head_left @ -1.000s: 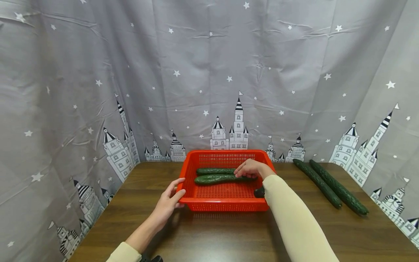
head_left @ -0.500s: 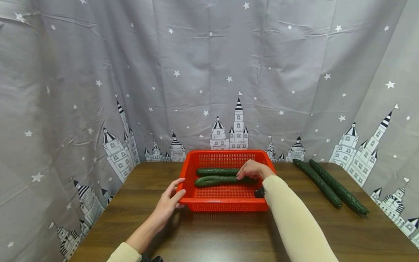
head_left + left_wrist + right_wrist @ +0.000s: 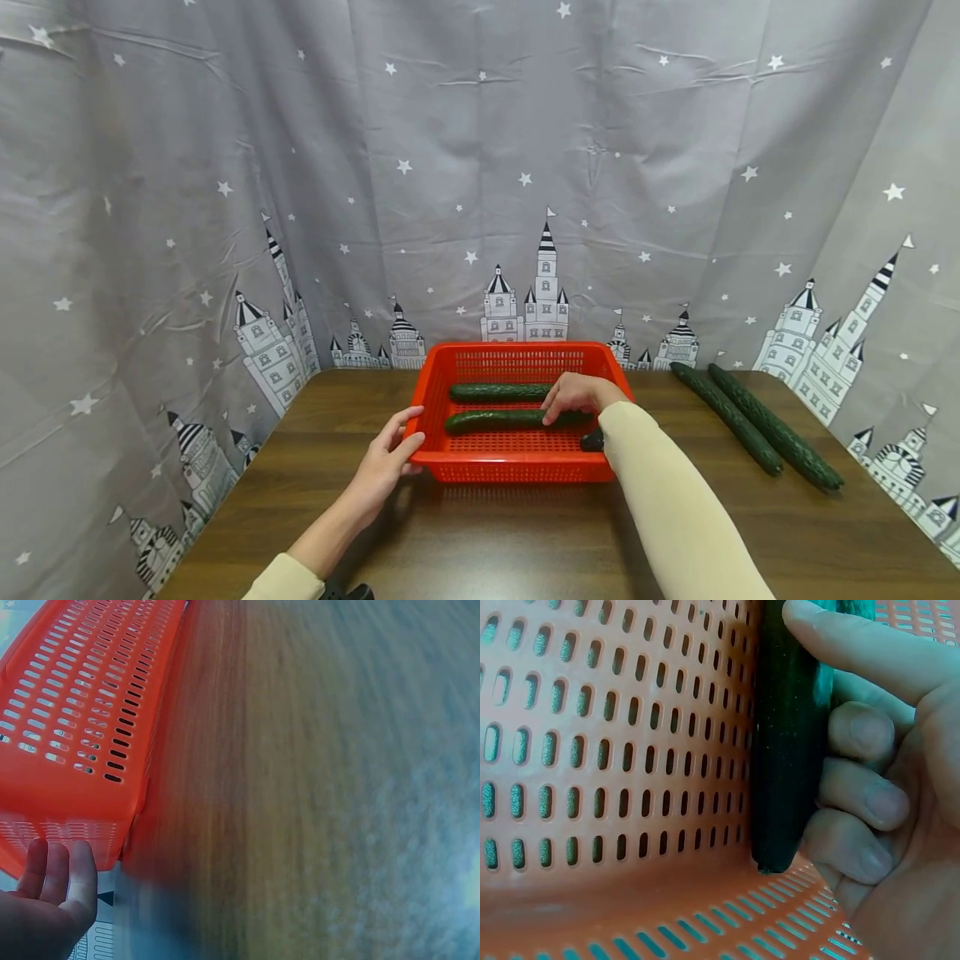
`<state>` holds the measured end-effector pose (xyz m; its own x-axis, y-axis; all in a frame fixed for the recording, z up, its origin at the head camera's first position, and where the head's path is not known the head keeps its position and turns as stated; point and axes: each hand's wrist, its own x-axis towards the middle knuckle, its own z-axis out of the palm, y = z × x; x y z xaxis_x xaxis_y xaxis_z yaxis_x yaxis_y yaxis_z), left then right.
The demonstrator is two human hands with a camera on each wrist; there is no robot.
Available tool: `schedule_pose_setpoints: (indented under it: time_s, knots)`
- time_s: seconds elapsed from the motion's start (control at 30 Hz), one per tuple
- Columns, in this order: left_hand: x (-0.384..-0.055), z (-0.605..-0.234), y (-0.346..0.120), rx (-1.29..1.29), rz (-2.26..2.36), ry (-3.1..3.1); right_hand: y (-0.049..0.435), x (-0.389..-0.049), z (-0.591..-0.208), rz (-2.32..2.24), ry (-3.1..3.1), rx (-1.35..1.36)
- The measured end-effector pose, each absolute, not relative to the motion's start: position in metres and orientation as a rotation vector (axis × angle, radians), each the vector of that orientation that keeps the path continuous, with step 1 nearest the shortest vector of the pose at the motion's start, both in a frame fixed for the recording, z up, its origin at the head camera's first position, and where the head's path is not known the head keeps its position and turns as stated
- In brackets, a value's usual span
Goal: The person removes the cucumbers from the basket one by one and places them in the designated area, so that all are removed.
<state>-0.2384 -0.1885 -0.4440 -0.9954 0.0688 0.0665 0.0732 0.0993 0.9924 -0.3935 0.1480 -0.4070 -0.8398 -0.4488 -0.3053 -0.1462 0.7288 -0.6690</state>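
A dark green cucumber (image 3: 495, 421) lies lengthwise in the red plastic basket (image 3: 517, 457), gripped near its right end by my right hand (image 3: 576, 395). In the right wrist view, the thumb (image 3: 870, 645) lies along one side of this cucumber (image 3: 789, 750) and curled fingers are on the other. Behind it in the basket rests a second cucumber (image 3: 498, 392), its right part hidden by the hand. My left hand (image 3: 386, 458) holds the basket's left rim at the near corner, its thumb over the edge. Several of its fingers (image 3: 56, 874) are against the outer end wall in the left wrist view.
Two more cucumbers, one on the left (image 3: 727, 417) and one on the right (image 3: 776, 427), lie slanted on the wooden table (image 3: 517, 533) right of the basket. A grey curtain (image 3: 450, 167) with castles and stars hangs behind the table and along its sides.
My right hand has drawn the held cucumber toward the basket's near side, widening the gap to the cucumber behind. The left hand and the basket have stayed in place.
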Motion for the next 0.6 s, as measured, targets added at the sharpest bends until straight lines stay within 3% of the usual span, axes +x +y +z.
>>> schedule_pose_setpoints:
  time_s: [0.6]
  knots:
    - [-0.2388, -0.4433, -0.1883, -0.148, -2.089, -2.342, 0.1479, -0.3943, -0.4070, -0.928, 2.443, -0.431]
